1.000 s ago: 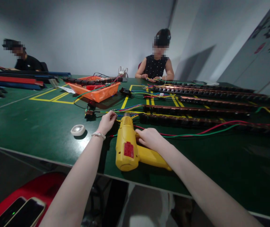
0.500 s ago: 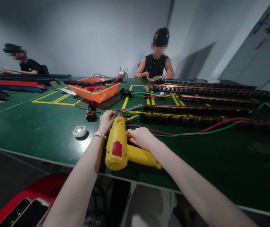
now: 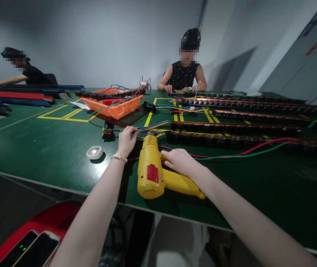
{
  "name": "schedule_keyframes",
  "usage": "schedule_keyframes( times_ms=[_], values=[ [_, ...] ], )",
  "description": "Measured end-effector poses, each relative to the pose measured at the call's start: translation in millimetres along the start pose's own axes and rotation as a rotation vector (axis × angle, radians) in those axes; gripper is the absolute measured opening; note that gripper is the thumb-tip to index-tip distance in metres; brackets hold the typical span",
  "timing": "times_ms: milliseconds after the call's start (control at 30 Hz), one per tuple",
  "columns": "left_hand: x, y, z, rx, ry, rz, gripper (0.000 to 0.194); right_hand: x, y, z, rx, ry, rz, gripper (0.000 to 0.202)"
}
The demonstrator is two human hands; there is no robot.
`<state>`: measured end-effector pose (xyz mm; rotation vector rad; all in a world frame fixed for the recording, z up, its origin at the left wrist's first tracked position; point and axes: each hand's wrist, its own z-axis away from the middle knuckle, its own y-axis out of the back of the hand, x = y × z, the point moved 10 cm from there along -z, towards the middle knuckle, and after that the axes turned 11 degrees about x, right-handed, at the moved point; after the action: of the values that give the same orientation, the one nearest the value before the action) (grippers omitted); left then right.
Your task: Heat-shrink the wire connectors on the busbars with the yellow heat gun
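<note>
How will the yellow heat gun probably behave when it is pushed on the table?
The yellow heat gun would probably keep its shape, since its casing looks rigid. Its rounded body might rock, but the handle, jutting sideways, should limit rolling. The bulky body likely makes that end heavier.

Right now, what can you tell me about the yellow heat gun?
The yellow heat gun looks plastic, with a short dark nozzle, slots behind it and a red label whose print is too small to read. The nozzle points away from the wearer; the handle extends to the right. The right hand grips it near the body. It lies over the green table; whether it rests there, or is switched on, I cannot tell.
</note>
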<state>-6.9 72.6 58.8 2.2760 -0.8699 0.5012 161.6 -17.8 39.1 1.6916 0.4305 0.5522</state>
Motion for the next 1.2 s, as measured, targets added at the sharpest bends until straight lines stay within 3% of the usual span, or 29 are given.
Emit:
schedule_keyframes(
  times_ms=[300,500,733,1000,1200],
  values=[
    [-2.1,-5.0,1.2,-0.007,-0.016,0.096,0.011,40.2,2.9,24.6,-0.032,-0.097,0.059,0.030],
    [-21.2,-26.7,9.7,-0.151,0.151,0.157,0.010,39.3,2.7,26.7,-0.040,-0.101,0.079,0.029],
    [-35.7,-34.5,11.5,-0.163,0.212,0.155,0.011,18.6,0.4,17.1,-0.032,-0.051,0.043,0.023],
    [-28.8,-27.7,11.6,-0.174,0.186,0.077,0.015,-22.1,6.8,-5.1,0.036,0.038,-0.007,0.023],
    [-26.7,-26.0,12.3,-0.200,0.239,0.135,0.014,-29.8,11.6,-8.4,0.058,0.055,-0.033,0.022]
  ],
)
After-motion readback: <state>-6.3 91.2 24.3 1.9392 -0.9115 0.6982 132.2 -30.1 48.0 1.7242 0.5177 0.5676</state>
